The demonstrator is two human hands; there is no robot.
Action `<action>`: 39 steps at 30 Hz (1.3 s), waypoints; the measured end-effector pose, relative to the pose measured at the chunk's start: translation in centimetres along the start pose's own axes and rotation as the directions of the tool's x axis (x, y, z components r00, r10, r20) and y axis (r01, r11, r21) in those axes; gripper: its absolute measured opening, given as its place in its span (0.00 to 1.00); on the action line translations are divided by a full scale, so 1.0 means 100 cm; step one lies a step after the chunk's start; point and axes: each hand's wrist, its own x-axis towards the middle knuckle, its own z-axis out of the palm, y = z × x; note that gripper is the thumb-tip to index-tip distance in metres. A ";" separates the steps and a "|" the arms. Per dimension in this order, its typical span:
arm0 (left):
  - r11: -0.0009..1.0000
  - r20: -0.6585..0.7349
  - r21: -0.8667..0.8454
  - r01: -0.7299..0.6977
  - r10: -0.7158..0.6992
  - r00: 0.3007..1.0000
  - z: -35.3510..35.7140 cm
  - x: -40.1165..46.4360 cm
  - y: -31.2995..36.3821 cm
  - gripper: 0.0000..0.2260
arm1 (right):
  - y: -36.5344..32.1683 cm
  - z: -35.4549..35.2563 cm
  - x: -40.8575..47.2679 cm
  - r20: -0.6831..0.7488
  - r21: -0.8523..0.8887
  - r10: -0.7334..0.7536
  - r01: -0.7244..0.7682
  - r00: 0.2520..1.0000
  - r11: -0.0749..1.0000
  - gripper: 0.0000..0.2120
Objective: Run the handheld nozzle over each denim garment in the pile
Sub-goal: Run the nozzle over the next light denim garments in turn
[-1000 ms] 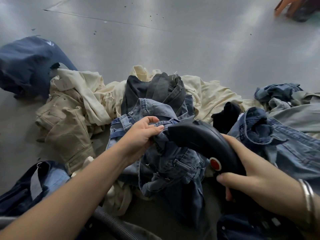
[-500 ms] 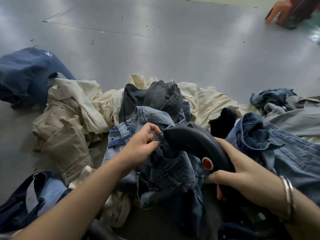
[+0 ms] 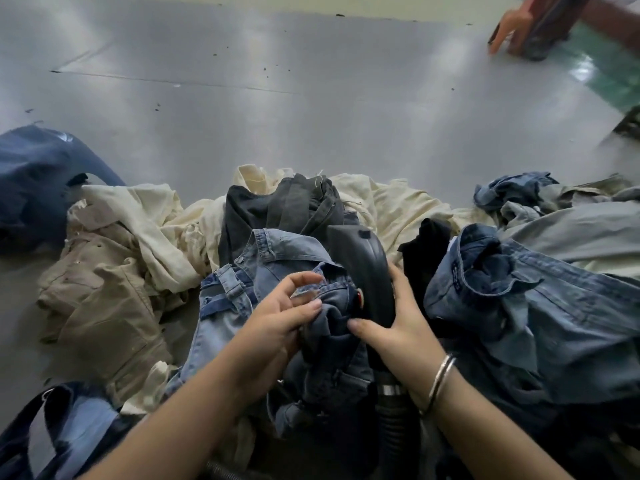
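While the right hand (image 3: 398, 337) grips the black curved plastic nozzle (image 3: 363, 265), now swung toward 12 o'clock, left fingers (image 3: 304, 282) pinch the crumpled blue denim garment (image 3: 277, 258), so this pass looks underway.

black nozzle (image 3: 363, 268) | upright, over blue denim garment (image 3: 277, 258) | mid-pile

Pretty sure anyone would peg this as a garment workshop or laundry floor, not a home. I'm sitting on a big bare grey floor (image 3: 311, 109), scuffed and speckled, with a green painted strip (image 3: 613, 77) off to the side. Heaps of jeans (image 3: 540, 306) and cream and khaki trousers (image 3: 104, 299) lie dumped straight on the ground around me.
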 end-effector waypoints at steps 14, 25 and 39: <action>0.717 -0.412 0.682 0.142 0.217 0.885 0.006 -0.017 -0.013 0.10 | -0.018 0.007 0.005 -0.157 0.292 -0.029 0.075 0.987 0.953 0.39; 0.917 -0.279 -0.363 0.164 -0.275 0.920 0.007 -0.024 0.000 0.14 | -0.016 0.012 0.004 -0.125 0.333 -0.031 0.072 0.992 0.940 0.38; 0.926 -0.144 -0.342 0.157 -0.217 0.965 0.018 -0.015 0.011 0.16 | -0.005 0.033 -0.006 -0.021 0.252 -0.081 0.083 0.997 0.964 0.42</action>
